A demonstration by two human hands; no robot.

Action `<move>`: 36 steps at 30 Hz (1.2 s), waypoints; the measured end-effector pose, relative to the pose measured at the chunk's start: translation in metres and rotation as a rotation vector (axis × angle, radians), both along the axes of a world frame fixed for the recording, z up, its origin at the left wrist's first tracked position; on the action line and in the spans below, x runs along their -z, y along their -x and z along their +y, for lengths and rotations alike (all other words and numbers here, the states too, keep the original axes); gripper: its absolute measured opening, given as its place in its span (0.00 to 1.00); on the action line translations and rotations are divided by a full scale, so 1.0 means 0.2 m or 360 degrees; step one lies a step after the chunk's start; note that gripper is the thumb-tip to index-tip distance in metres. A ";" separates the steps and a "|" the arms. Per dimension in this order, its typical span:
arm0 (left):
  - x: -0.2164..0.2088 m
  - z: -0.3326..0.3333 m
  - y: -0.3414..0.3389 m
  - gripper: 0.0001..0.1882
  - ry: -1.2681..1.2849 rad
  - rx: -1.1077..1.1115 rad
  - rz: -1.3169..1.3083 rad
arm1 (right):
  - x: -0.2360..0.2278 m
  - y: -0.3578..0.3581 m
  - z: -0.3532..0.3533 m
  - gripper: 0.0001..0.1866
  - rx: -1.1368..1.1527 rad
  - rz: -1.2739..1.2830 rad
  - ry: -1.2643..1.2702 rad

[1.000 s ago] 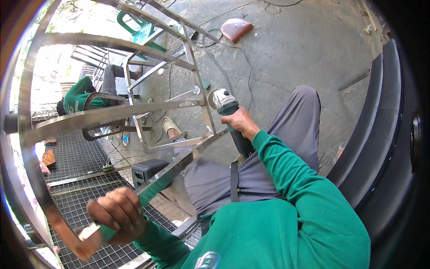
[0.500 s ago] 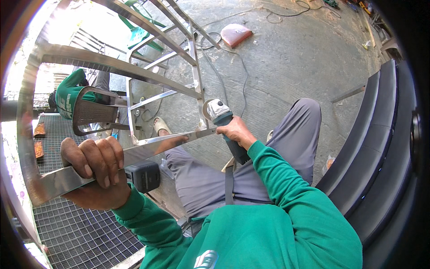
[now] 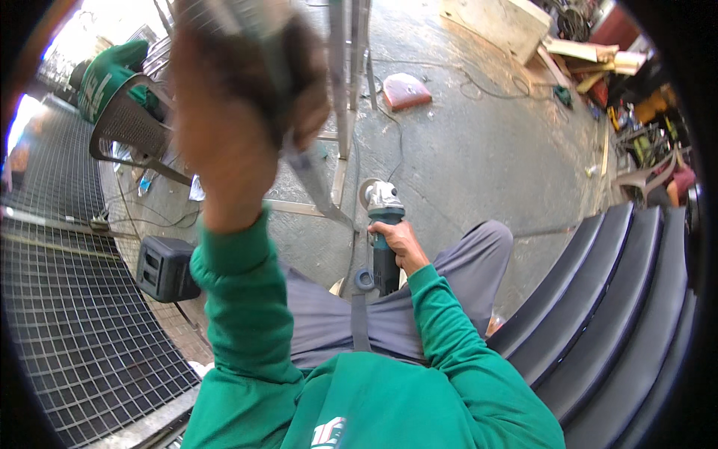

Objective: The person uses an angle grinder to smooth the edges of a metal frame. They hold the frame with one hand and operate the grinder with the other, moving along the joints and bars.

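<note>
Bright metal on the far left: the frame [image 3: 340, 75], all straight, flat-sided bars with a pale shine, standing over rough grey concrete floor [image 3: 486, 150]. Near left, wire mesh [image 3: 75, 314] spreads out in neat little squares, and just beside it sits a boxy black case [image 3: 166, 268] with rounded edges and two slots in its face. Over on the right, long black panels [image 3: 598, 277] curve away side by side, smooth with a dull sheen. Farther out lies a reddish wedge [image 3: 406, 91] with a pale, dusty top, a thin cord looping close by.

Now the hands! The left hand [image 3: 239, 120] is up high at the far left, badly blurred, fingers curled around a bar of the frame; the fingertips are too smeared to read. The right hand [image 3: 404, 243] is wrapped firmly about the angle grinder [image 3: 386, 262], thumb across the teal and black body. That grinder is in the middle, between the person's grey-trousered legs, its silver head pointing away and the round disc [image 3: 366, 192] on its left side. A grey ring [image 3: 363, 279] shows just left of the dark handle.
</note>
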State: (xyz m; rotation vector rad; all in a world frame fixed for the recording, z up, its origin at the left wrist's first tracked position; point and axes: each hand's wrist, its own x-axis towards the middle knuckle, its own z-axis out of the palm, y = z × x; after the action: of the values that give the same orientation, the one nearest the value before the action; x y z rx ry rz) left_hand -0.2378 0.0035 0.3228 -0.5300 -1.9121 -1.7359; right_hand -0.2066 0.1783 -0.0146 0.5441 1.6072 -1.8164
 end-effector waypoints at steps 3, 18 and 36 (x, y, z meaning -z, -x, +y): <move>-0.02 0.04 0.11 0.26 0.0237 -0.0538 0.0202 | -0.04 0.01 -0.01 0.17 0.0021 -0.0126 0.0047; -0.10 0.07 0.10 0.32 -0.0304 0.0631 0.0001 | -0.16 0.26 0.02 0.15 -0.0521 0.0144 -0.0261; -0.13 0.06 0.07 0.31 -0.0425 0.0508 -0.0050 | -0.12 0.40 0.04 0.17 -0.0865 0.0135 -0.0249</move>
State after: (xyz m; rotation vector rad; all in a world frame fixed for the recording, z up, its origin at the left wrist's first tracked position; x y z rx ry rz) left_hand -0.2526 0.0163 0.3483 -0.7396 -1.6459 -2.1721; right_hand -0.2858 0.1872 0.0097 0.0756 1.7525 -1.3309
